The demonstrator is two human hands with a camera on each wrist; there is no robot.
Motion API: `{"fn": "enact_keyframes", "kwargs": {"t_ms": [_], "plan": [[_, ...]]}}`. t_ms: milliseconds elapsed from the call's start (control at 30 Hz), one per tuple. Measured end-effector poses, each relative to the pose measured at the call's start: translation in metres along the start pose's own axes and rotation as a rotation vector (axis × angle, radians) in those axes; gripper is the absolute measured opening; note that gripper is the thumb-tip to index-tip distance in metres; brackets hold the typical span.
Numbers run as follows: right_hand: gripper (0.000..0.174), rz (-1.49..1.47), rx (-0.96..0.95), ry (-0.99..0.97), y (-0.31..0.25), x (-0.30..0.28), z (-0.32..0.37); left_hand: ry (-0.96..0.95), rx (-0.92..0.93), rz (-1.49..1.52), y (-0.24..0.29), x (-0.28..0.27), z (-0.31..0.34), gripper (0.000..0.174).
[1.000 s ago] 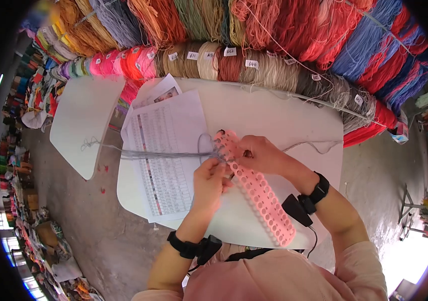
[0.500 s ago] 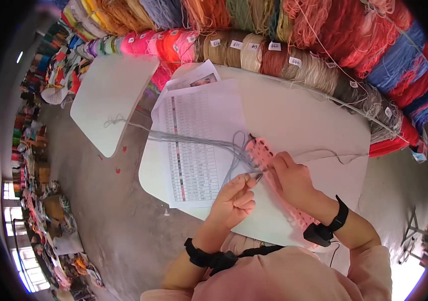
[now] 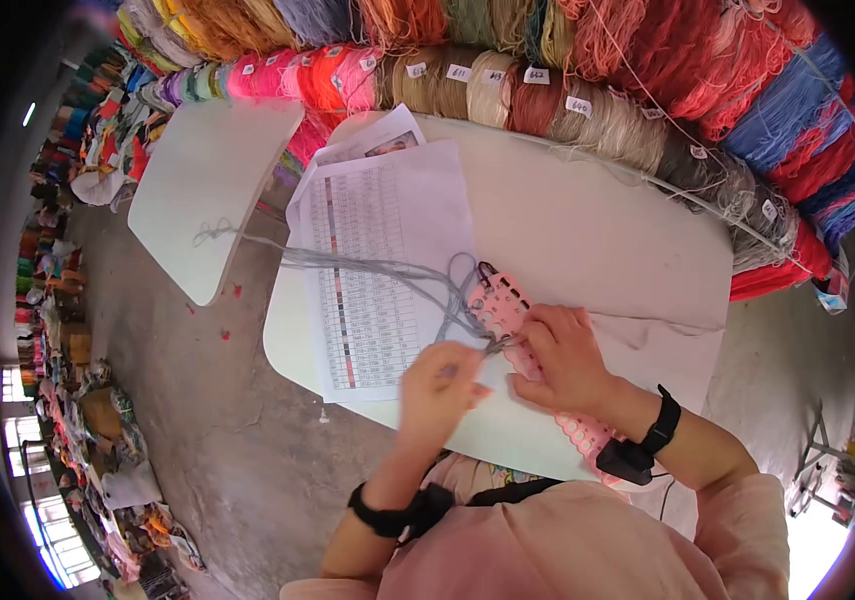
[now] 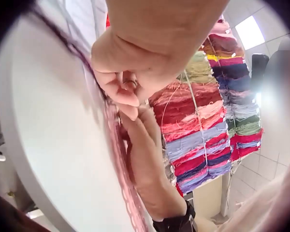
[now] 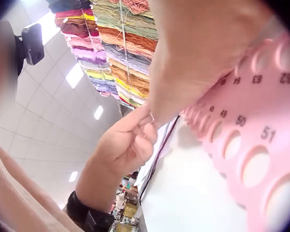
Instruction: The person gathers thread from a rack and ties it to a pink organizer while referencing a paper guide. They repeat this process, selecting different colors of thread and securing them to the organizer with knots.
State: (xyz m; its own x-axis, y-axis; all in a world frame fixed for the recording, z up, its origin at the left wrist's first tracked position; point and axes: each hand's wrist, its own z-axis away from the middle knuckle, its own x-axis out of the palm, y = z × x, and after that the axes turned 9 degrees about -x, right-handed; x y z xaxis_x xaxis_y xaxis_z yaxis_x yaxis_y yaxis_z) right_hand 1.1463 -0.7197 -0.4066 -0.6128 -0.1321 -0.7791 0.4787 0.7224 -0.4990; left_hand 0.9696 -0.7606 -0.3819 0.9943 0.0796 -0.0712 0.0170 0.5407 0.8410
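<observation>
A long pink thread organizer card (image 3: 500, 305) with rows of holes and printed numbers lies slanted on the white table in the head view. My left hand (image 3: 439, 390) is left of it, slightly blurred, pinching the grey thread (image 3: 492, 345) near the card's upper part. My right hand (image 3: 569, 360) lies across the middle of the card and grips it, its thumb toward the left edge. In the left wrist view, the fingertips of both hands meet closely at the card (image 4: 120, 150). The right palm hides part of the holes.
Grey strands (image 3: 347, 262) run left over printed chart sheets (image 3: 377, 330) to a second white table (image 3: 209, 190). One thin strand trails right on the main table (image 3: 637, 240). Numbered skeins (image 3: 567, 110) of coloured thread hang along the far edge.
Both hands and the card shifted right in view, then slightly back. The left hand has drawn away leftward from the card with the thread, while the right hand has moved down the card.
</observation>
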Motion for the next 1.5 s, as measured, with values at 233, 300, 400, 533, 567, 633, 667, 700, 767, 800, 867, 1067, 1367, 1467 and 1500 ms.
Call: {"fn": "enact_keyframes", "kwargs": {"t_ms": [233, 300, 400, 533, 567, 633, 667, 700, 767, 800, 867, 1067, 1367, 1467, 1500], "plan": [[0.04, 0.059, 0.14, -0.041, -0.001, 0.007, 0.0, 0.123, -0.103, 0.791, -0.095, -0.227, 0.09, 0.017], [0.04, 0.057, 0.156, -0.037, -0.001, 0.008, 0.0, 0.269, -0.149, 0.892, -0.148, -0.308, 0.12, 0.012], [0.039, 0.059, 0.143, -0.029, -0.002, 0.006, -0.001, 0.862, -0.353, 0.15, -0.145, -0.321, 0.123, 0.01], [0.044, 0.019, 0.157, -0.033, -0.006, 0.002, -0.001, 0.84, 0.054, -0.522, -0.098, -0.28, 0.068, 0.016], [0.044, 0.008, 0.169, -0.035, -0.008, 0.0, 0.0, 0.719, 0.226, -0.659, -0.072, -0.26, 0.052, 0.016], [0.045, -0.012, 0.193, -0.04, -0.014, -0.004, 0.002, 0.453, 0.574, -0.907, -0.017, -0.212, 0.023, 0.021], [0.046, 0.02, 0.162, -0.057, -0.016, -0.006, 0.006, 0.328, 0.682, -0.908, -0.001, -0.196, 0.006, 0.022], [0.047, 0.053, 0.132, -0.074, -0.017, -0.007, 0.01, 0.202, 0.79, -0.907, 0.012, -0.183, -0.01, 0.023], [0.048, 0.108, 0.109, -0.118, -0.023, -0.009, 0.014, 0.083, 0.846, -0.921, 0.033, -0.16, -0.037, 0.021], [0.048, 0.132, 0.117, -0.143, -0.026, -0.01, 0.015, 0.1, 0.838, -0.951, 0.036, -0.154, -0.049, 0.024], [0.049, 0.181, 0.126, -0.174, -0.029, -0.011, 0.02, 0.13, 0.822, -1.012, 0.035, -0.143, -0.073, 0.03], [0.05, 0.231, 0.138, -0.162, -0.029, -0.004, 0.025, 0.16, 0.775, -1.234, 0.037, -0.136, -0.101, 0.05], [0.049, 0.256, 0.152, -0.116, -0.032, -0.003, 0.023, 0.104, 0.725, -1.265, 0.034, -0.138, -0.108, 0.053], [0.047, 0.254, 0.167, -0.086, -0.033, -0.002, 0.021, 0.096, 0.729, -1.24, 0.035, -0.139, -0.108, 0.053], [0.047, 0.263, 0.177, -0.073, -0.033, -0.001, 0.022, 0.085, 0.712, -1.237, 0.036, -0.139, -0.108, 0.053]]}}
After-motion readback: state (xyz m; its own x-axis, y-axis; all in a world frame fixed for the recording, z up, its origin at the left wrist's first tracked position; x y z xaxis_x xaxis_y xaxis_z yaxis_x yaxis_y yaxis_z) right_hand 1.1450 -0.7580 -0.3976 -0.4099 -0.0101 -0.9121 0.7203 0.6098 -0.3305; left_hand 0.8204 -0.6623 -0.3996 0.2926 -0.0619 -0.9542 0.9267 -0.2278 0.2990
